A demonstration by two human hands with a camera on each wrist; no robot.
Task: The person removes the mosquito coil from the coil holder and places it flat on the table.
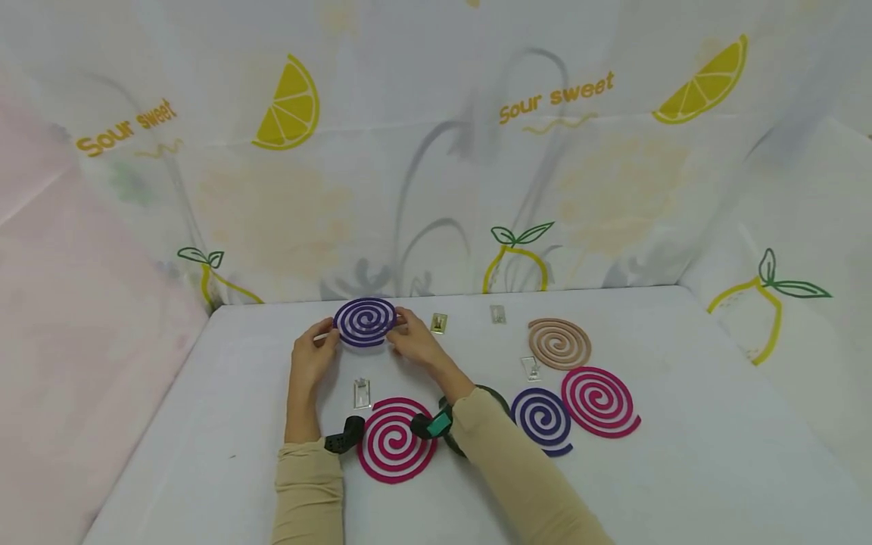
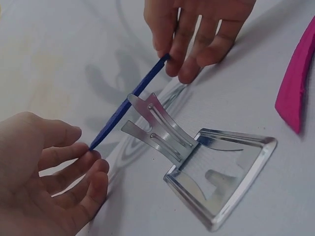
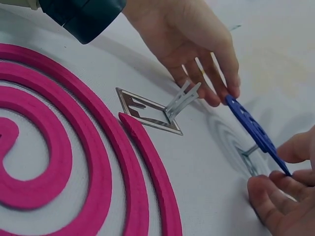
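Note:
My left hand (image 1: 313, 356) and right hand (image 1: 417, 339) hold opposite edges of a purple mosquito coil (image 1: 365, 322) near the table's back edge. The coil lies level, raised above the cloth, with its shadow below. In the right wrist view a thin metal prong (image 3: 251, 150) shows under the coil; whether they touch, I cannot tell. Thumb and fingers of the left hand (image 2: 59, 172) pinch one edge, and the right hand's fingertips (image 2: 189, 73) grip the other. A metal coil stand (image 1: 362, 393) with raised prongs lies nearer, beside a pink coil (image 1: 397, 440).
To the right lie a tan coil (image 1: 560, 344), another pink coil (image 1: 601, 402), a second purple coil (image 1: 541, 418) and a dark green coil (image 1: 496, 393) partly under the right sleeve. Small metal stands (image 1: 439, 324) are spread around. A printed cloth wall (image 1: 381, 189) rises behind the table.

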